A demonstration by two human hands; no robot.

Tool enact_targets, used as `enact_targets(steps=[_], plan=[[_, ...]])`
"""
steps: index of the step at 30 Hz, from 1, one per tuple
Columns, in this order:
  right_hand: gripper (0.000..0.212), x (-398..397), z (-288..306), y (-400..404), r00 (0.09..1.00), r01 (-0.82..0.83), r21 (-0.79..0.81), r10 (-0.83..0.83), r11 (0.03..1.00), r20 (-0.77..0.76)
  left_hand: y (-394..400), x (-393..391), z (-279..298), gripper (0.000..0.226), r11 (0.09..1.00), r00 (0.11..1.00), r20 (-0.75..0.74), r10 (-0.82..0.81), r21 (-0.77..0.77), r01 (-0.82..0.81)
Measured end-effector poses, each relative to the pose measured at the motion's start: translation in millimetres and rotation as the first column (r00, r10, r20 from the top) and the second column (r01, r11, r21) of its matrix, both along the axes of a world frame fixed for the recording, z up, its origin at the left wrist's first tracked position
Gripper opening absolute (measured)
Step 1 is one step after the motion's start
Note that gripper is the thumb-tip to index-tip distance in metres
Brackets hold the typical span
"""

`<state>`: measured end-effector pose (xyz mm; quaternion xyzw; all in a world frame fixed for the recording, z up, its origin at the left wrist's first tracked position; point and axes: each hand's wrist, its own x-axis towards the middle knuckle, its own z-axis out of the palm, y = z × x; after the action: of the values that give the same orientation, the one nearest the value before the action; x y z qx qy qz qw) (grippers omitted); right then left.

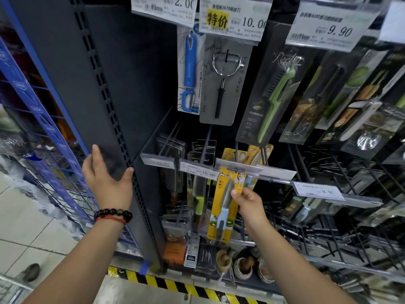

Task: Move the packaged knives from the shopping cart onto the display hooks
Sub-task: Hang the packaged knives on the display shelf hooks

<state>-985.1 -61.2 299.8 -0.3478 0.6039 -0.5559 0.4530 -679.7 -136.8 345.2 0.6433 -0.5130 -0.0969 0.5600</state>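
My right hand [249, 205] pinches a yellow packaged knife [224, 207] by its right edge, holding it upright just below a clear price rail at the tip of a display hook [236, 156]. More yellow knife packs [252, 154] hang further back on that hook. My left hand [105, 172] rests with spread fingers on the dark grey side panel [92, 95] of the shelf unit, thumb at its front edge. The shopping cart shows only as a metal corner [11, 284] at the bottom left.
Peelers in packs [221, 84] hang on the upper hooks under price tags [234, 16]. Neighbouring hooks hold other knife packs [197, 185], and bare hooks [341, 172] stick out to the right. A blue wire rack [43, 128] stands on the left. Yellow-black tape [186, 286] marks the floor edge.
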Motion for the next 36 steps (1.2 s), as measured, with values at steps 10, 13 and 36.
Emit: enact_targets(steps=[10,13,36], plan=[[0.014,-0.8,-1.1,-1.2,0.999,0.023,-0.011,-0.022,1.000,0.026,-0.2,1.0,-1.0,0.093,1.000,1.000,0.011,-0.003,0.008,0.003],[0.015,-2.3,1.9,-5.7,0.999,0.025,-0.019,-0.025,1.000,0.027,-0.6,1.2,-1.2,0.093,1.000,1.000,0.015,-0.004,0.010,0.004],[0.020,-0.4,8.0,0.6,0.998,0.056,-0.089,-0.056,0.994,0.008,-0.2,2.2,-2.5,0.092,0.999,0.999,0.037,-0.012,-0.029,0.013]])
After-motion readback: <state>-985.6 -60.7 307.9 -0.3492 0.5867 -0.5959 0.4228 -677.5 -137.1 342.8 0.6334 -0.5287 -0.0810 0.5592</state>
